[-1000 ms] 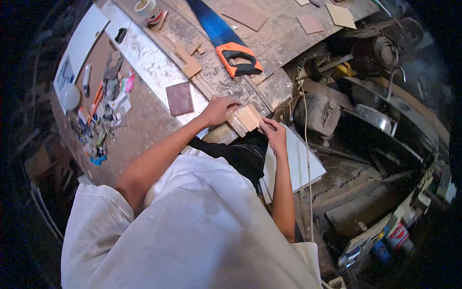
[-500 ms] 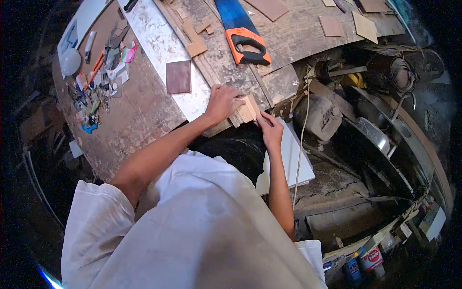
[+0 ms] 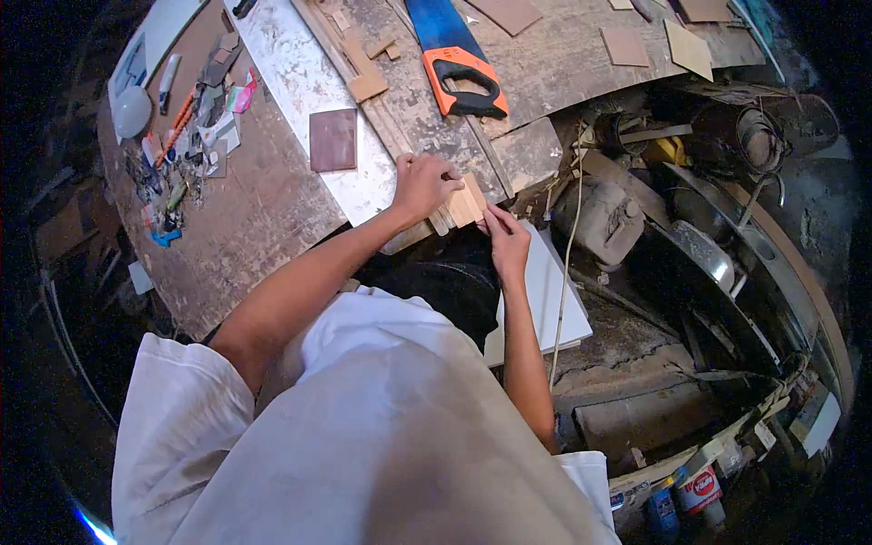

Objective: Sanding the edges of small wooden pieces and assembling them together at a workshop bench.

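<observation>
At the near edge of the workbench, a small pale wood block (image 3: 467, 203) lies across a long wooden strip (image 3: 389, 133). My left hand (image 3: 422, 189) comes in from the left, its fingers bent and closed on the block's left side. On the opposite side my right hand (image 3: 506, 242) pinches the block's right edge between thumb and fingertips. The palm sides of both hands are hidden. Beyond the block rests a handsaw (image 3: 465, 80) with a blue blade and an orange and black handle. A dark reddish-brown square tile (image 3: 333, 140) sits left of the strip.
A cluttered heap of small tools and scraps (image 3: 186, 150) covers the bench's left part. Thin wood squares (image 3: 688, 49) lie at the far right. Below the bench on the right are a dirty plastic canister (image 3: 599, 221), a hanging cord (image 3: 569, 263) and white boards (image 3: 549, 304).
The whole view has shifted very slightly. Both hands stay at the wood block, with the left fingers a little differently placed on it.
</observation>
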A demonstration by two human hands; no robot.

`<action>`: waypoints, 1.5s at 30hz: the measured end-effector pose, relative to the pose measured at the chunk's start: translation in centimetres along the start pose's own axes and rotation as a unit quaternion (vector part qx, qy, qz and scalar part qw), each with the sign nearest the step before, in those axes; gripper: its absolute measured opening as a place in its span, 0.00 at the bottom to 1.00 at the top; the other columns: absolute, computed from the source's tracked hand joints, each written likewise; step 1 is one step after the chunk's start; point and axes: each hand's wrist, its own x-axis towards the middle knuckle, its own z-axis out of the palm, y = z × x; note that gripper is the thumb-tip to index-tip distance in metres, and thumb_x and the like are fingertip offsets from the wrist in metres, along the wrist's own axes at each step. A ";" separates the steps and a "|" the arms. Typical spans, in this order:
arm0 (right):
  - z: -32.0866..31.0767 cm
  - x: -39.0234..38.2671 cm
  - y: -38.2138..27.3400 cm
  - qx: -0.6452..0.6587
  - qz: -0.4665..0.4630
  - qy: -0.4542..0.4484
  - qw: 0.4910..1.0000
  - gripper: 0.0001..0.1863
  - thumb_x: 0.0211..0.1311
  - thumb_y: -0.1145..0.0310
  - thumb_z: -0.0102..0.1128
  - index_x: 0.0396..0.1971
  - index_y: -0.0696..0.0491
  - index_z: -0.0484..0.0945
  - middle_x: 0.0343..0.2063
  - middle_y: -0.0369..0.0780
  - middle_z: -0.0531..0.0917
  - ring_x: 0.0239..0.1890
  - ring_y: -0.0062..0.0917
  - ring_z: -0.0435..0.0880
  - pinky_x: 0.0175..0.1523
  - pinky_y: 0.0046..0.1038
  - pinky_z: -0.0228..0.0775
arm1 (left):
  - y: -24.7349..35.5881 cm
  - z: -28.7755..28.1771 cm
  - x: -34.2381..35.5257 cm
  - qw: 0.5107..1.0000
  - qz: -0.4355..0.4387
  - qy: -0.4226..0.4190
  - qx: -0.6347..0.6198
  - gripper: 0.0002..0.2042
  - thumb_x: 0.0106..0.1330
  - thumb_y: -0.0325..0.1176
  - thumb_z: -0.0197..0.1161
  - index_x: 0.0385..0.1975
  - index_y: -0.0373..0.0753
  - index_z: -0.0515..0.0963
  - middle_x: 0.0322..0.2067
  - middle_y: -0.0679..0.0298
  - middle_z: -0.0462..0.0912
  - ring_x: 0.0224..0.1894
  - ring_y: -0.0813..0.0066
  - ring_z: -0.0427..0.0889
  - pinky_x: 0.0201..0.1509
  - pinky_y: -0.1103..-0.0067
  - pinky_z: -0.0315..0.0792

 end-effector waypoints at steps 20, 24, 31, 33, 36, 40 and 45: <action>-0.3 0.2 0.0 0.007 0.008 -0.016 1.000 0.15 0.66 0.74 0.62 0.49 0.65 0.80 0.40 0.44 0.85 0.39 0.23 0.85 0.47 0.22 0.80 | 0.5 -0.2 1.4 0.995 -0.069 -0.069 -0.024 0.09 0.53 0.40 0.71 0.30 0.44 0.88 0.33 0.63 0.86 0.43 0.65 0.81 0.56 0.66 0.54; -0.5 0.1 -0.3 -0.002 0.007 -0.029 1.000 0.15 0.66 0.73 0.61 0.50 0.65 0.79 0.40 0.44 0.85 0.40 0.23 0.85 0.48 0.23 0.79 | 0.4 -0.1 1.5 0.994 -0.080 -0.065 -0.028 0.09 0.52 0.40 0.71 0.30 0.45 0.88 0.32 0.62 0.87 0.40 0.65 0.82 0.55 0.67 0.55; -0.8 -0.1 0.3 -0.022 -0.034 -0.042 0.998 0.17 0.61 0.73 0.67 0.49 0.62 0.81 0.38 0.41 0.85 0.38 0.19 0.83 0.47 0.20 0.76 | 0.3 0.0 1.5 0.993 -0.083 -0.074 -0.038 0.10 0.52 0.41 0.72 0.29 0.45 0.88 0.32 0.62 0.87 0.40 0.65 0.82 0.55 0.68 0.55; -0.5 -0.1 0.3 -0.006 -0.022 -0.033 0.999 0.18 0.60 0.73 0.68 0.50 0.61 0.81 0.37 0.40 0.85 0.38 0.19 0.82 0.47 0.19 0.74 | 0.1 0.0 1.6 0.994 -0.077 -0.080 -0.010 0.10 0.54 0.41 0.70 0.33 0.45 0.88 0.34 0.61 0.87 0.41 0.65 0.82 0.56 0.68 0.54; -0.1 -0.3 0.2 -0.022 -0.024 -0.018 0.999 0.18 0.60 0.73 0.69 0.49 0.61 0.81 0.37 0.40 0.85 0.38 0.18 0.82 0.47 0.19 0.74 | -0.7 -0.8 1.3 0.996 -0.018 -0.068 -0.054 0.11 0.61 0.33 0.64 0.42 0.41 0.86 0.35 0.58 0.87 0.43 0.65 0.84 0.56 0.68 0.62; 0.1 -0.1 0.6 -0.044 -0.027 0.001 0.999 0.17 0.59 0.73 0.69 0.48 0.61 0.82 0.37 0.40 0.86 0.38 0.18 0.82 0.47 0.19 0.74 | -1.5 -3.4 1.1 0.958 -0.045 0.041 -0.282 0.17 0.66 0.17 0.50 0.52 0.32 0.77 0.38 0.53 0.86 0.42 0.66 0.85 0.49 0.78 0.77; -0.6 0.0 0.2 -0.038 -0.035 -0.006 0.999 0.17 0.58 0.72 0.70 0.47 0.61 0.82 0.36 0.40 0.86 0.38 0.19 0.82 0.46 0.19 0.74 | -1.1 -3.9 1.0 0.979 0.032 0.010 -0.201 0.15 0.65 0.15 0.51 0.48 0.30 0.78 0.39 0.54 0.85 0.43 0.67 0.85 0.51 0.77 0.76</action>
